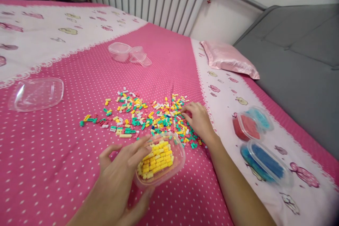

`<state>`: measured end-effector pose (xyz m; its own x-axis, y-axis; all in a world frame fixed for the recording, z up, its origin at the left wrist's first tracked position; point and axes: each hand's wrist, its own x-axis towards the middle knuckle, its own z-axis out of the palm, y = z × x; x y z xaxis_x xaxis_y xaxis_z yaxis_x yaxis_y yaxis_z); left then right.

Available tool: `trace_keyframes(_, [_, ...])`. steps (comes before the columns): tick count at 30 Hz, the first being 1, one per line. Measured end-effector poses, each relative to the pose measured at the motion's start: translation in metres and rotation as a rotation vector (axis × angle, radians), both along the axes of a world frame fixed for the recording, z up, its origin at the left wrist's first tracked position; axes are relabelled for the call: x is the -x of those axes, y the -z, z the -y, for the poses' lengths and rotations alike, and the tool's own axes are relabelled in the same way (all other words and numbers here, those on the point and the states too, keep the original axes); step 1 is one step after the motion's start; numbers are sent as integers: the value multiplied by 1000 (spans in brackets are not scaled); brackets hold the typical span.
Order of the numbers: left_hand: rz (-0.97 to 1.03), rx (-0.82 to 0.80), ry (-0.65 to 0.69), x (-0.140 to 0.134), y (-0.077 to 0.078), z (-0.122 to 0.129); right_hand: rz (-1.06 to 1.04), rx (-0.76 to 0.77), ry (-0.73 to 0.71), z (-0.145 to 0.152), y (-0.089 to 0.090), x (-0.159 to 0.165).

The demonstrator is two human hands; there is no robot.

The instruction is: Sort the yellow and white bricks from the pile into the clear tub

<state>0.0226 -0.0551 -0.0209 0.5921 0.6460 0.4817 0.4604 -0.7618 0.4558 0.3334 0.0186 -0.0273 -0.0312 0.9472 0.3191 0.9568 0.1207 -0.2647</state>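
A clear plastic container (178,160) holds rows of yellow and pale-yellow toy building blocks (159,160). My left hand (127,169) grips it from the left, fingers over the rim and thumb at the near side. Just beyond lies a loose pile of small building blocks (143,116) in green, yellow, white, red and a few blue. At the right side of this pile is my right hand (197,118), thumb and fingertips drawn together low over the blocks. What is between those fingertips, if anything, is too small to tell.
On the pink dotted bedspread (87,183), a clear lid (38,93) lies left and clear containers (120,51) stand farther back. To the right are a container with red contents (246,127) and one with blue contents (267,160). A pink pillow (229,58) rests by the grey headboard (296,53).
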Motion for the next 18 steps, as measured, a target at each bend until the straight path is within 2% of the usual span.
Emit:
trace_keyframes(10, [-5,3,-17,-1,-3,0,-45,3,-66,0,0,2])
trace_keyframes(18, [14,28,-15,-1,-2,1,-160,-30,-53,0,-7,7])
